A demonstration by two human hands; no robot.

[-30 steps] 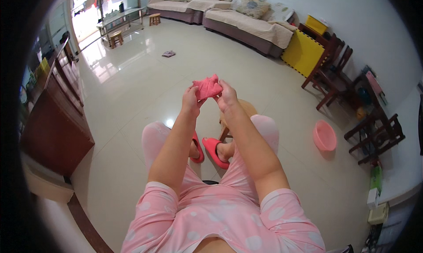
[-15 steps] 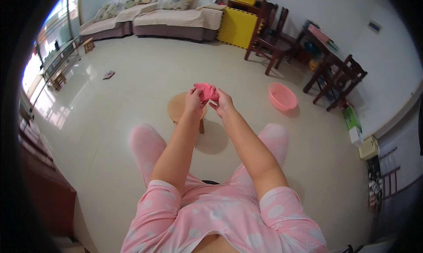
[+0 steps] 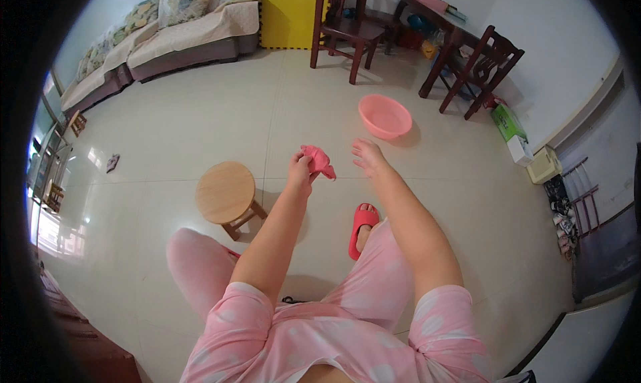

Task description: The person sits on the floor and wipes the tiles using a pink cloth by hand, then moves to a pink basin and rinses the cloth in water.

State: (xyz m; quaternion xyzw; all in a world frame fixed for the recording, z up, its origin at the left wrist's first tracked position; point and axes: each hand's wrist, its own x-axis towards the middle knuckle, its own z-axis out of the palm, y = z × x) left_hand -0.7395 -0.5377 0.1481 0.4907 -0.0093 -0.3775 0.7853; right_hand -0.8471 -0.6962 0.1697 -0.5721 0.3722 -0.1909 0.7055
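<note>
A bunched pink cloth [image 3: 320,161] is in my left hand [image 3: 300,169], whose fingers grip it out in front of me. To the right of it, my right hand [image 3: 367,157] is open, fingers apart, not touching the cloth. A round wooden stool [image 3: 224,188] stands on the floor to the left of my left hand. Beyond my right hand a pink plastic basin [image 3: 385,115] sits on the floor.
A covered sofa [image 3: 183,33] lines the back left, beside a yellow mat [image 3: 287,19]. Dark chairs [image 3: 475,73] and a table [image 3: 454,20] stand at the back right, with boxes [image 3: 519,150] along the wall. A small crumpled cloth [image 3: 113,163] lies on the floor left.
The view has turned rightward. My right hand has let go of the pink cloth and moved apart from it; my left hand still holds it. The basin now appears nearer the middle.
</note>
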